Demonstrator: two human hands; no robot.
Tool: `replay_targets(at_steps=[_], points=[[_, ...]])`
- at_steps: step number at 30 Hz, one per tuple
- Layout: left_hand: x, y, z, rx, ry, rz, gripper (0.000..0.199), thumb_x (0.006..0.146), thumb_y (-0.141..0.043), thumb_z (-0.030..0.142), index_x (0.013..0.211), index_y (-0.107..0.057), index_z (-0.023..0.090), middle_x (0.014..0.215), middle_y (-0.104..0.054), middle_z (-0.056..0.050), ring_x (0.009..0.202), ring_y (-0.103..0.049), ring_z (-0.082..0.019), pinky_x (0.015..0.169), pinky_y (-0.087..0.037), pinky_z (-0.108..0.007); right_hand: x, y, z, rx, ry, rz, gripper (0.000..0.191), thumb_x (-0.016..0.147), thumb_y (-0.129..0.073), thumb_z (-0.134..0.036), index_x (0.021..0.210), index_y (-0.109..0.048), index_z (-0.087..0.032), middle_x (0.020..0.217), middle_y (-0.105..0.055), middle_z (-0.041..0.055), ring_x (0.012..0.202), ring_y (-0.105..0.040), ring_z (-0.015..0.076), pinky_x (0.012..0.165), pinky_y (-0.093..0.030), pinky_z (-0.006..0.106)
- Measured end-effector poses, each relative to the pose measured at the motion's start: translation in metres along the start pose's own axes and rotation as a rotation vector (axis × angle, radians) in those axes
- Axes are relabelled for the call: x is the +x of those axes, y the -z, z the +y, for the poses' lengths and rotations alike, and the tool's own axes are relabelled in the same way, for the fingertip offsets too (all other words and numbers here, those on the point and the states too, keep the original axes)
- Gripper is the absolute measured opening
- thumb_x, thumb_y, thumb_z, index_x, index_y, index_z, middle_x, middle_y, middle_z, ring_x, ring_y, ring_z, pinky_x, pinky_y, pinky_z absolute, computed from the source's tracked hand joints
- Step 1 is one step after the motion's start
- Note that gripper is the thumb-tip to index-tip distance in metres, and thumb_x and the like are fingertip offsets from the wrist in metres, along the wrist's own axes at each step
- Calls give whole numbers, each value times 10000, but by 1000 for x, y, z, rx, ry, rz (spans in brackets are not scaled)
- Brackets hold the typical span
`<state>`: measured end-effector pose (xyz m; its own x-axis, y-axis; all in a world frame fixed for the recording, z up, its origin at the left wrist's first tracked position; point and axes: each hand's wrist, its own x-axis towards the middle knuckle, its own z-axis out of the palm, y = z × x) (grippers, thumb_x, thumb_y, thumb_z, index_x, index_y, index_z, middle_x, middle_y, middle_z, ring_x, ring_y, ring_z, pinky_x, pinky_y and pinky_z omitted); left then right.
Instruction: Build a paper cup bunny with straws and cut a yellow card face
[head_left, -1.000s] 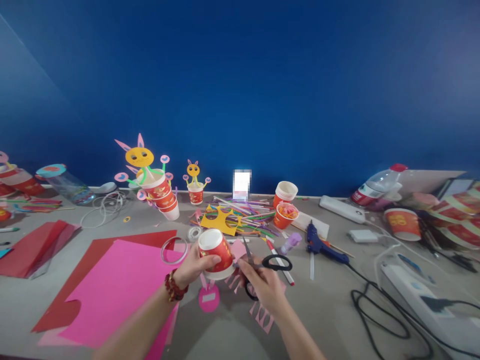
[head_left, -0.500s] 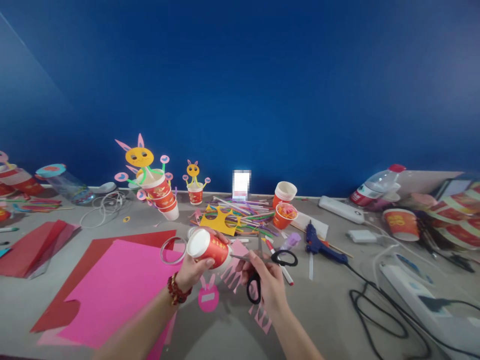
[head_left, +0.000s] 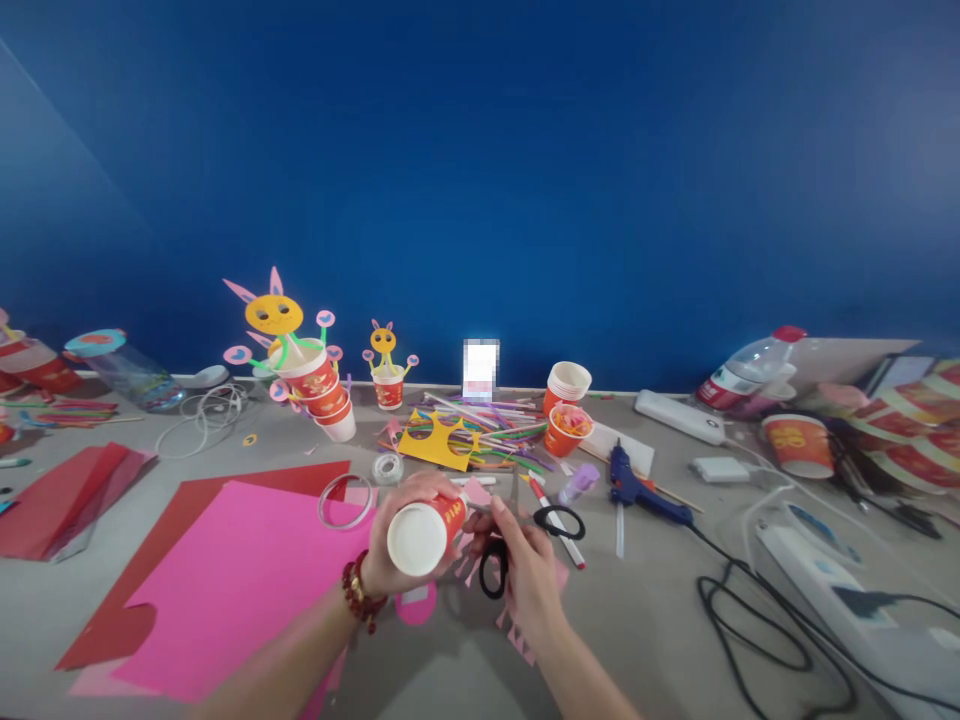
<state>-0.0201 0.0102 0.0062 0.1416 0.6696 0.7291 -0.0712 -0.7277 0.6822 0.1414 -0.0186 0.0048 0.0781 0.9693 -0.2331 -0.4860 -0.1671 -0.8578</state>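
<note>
Right of the pink sheet point(head_left: 247, 590), the left hand point(head_left: 379, 562) grips a cup point(head_left: 418, 538), the right hand point(head_left: 531, 585) scissors point(head_left: 580, 522); rabbit figures point(head_left: 274, 314) beyond look finished, this cup undecorated.

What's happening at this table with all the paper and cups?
Someone's left hand holds a red cup tipped over, one white end facing the viewer. The right hand holds scissors close to the cup's other end; whether they are cutting it is hard to tell. A pink sheet lies to the left, a glue gun to the right, and a small bunny figure stands behind.
</note>
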Motion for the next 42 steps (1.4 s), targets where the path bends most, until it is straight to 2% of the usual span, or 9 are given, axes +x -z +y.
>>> replay_targets(at_steps=[4, 11, 18, 23, 25, 28, 31, 33, 42], points=[[3, -1, 4, -157, 241, 24, 452, 734, -798, 227, 1124, -572, 267, 1021, -722, -61, 952, -687, -278, 887, -542, -473, 3, 5, 0, -117, 102, 0, 458, 758, -765, -554, 571, -716, -140, 504, -647, 37, 440, -571, 123, 416, -456, 199], [7, 7, 0, -377, 487, -71, 419, 755, -781, 397, 1075, -596, 199, 994, -718, -102, 879, -694, -269, 776, -566, -408, 0, 9, -8, -320, 183, -132, 540, 832, -669, -603, 537, -669, -151, 511, -622, 42, 475, -576, 143, 452, -447, 224], [5, 14, -7, -480, 609, -118, 481, 712, -813, 425, 1068, -626, 161, 926, -732, -100, 837, -691, -255, 751, -538, -360, -1, 15, -14, -557, 396, -311, 486, 958, -530, -523, 622, -601, -178, 599, -577, 20, 545, -549, 147, 503, -416, 242], [6, 14, -10, -554, 641, -211, 523, 700, -810, 454, 1081, -633, 143, 903, -735, -108, 843, -693, -268, 688, -520, -316, 2, 19, -31, -832, 715, -588, 393, 1008, -471, -318, 660, -612, -200, 622, -599, 18, 607, -554, 164, 614, -428, 271], [7, 13, -8, -565, 638, -207, 522, 700, -807, 450, 1087, -635, 145, 906, -737, -112, 869, -694, -282, 690, -524, -322, 2, 21, -36, -870, 751, -644, 360, 990, -500, -295, 668, -637, -212, 638, -631, 27, 624, -574, 177, 643, -437, 287], [7, 11, -7, -597, 615, -93, 497, 718, -776, 474, 1078, -646, 158, 924, -737, -119, 915, -690, -305, 717, -538, -356, 0, 26, -32, -750, 706, -505, 346, 951, -577, -344, 640, -667, -222, 637, -662, 42, 624, -612, 199, 632, -465, 306], [5, 11, -8, -602, 595, 14, 496, 714, -755, 506, 1068, -656, 173, 947, -738, -125, 933, -690, -325, 756, -554, -408, -1, 26, -21, -385, 636, -139, 373, 952, -564, -456, 709, -699, -208, 688, -706, 63, 569, -633, 198, 545, -494, 307], [2, 11, -9, -578, 581, 41, 520, 692, -763, 528, 1062, -659, 178, 957, -739, -127, 936, -692, -336, 777, -560, -436, -1, 21, -15, -190, 532, 3, 364, 930, -592, -503, 752, -687, -200, 651, -701, 45, 500, -610, 174, 493, -492, 289], [-5, 11, -14, -459, 516, -7, 476, 694, -820, 438, 1077, -661, 203, 979, -741, -115, 954, -691, -317, 818, -564, -444, -2, 7, -9, -232, 195, -122, 318, 718, -831, -434, 880, -720, -183, 625, -657, -13, 521, -581, 130, 481, -469, 225]])
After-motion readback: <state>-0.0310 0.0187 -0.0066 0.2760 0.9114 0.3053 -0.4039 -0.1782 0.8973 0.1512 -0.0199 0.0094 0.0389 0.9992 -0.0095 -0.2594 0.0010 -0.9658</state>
